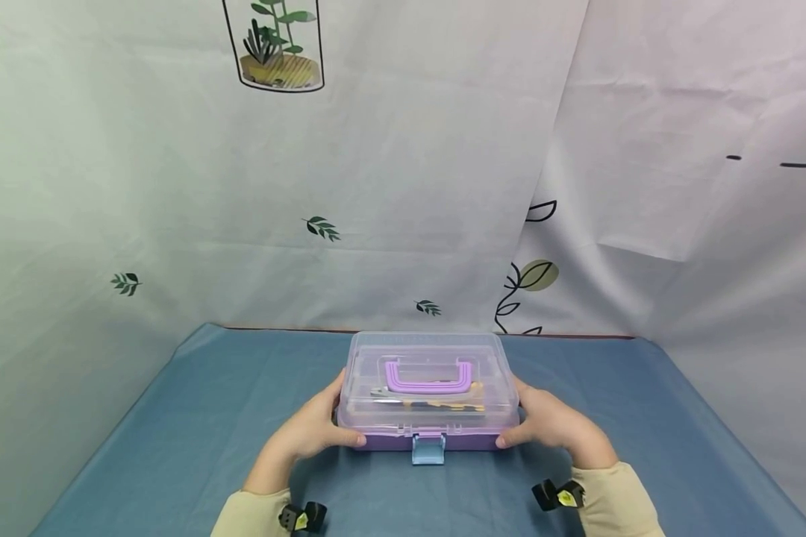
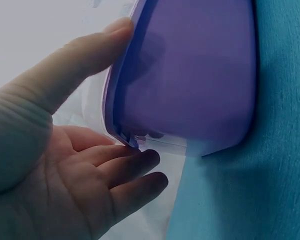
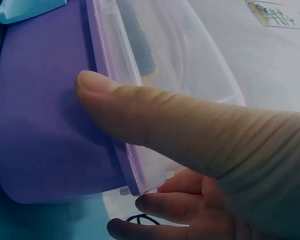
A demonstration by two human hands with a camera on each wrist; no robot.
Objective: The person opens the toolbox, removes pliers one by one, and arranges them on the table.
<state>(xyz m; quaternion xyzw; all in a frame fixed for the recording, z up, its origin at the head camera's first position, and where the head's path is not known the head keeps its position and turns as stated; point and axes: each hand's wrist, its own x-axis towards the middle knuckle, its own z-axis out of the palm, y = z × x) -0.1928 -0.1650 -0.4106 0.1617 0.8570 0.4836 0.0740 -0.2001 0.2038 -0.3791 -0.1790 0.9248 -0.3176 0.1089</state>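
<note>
A plastic storage box [image 1: 389,441] with a purple base and a clear lid [image 1: 430,347] sits on the cloth at the middle. A purple handle [image 1: 430,388] lies flat on the lid. At the front, the light blue latch [image 1: 428,450] is flipped outward. My left hand [image 1: 316,424] holds the left end, thumb on the front wall and fingers along the side. Mirroring it, my right hand [image 1: 554,421] grips the right end, its thumb [image 3: 97,85] pressed to the purple front. Slim tools with yellow and black handles [image 1: 443,406] show dimly through the lid.
A blue cloth [image 1: 242,395] covers the table. Behind it and at both sides hangs a pale curtain [image 1: 403,164] printed with leaves and a plant jar. Each wrist wears a small black camera [image 1: 302,516].
</note>
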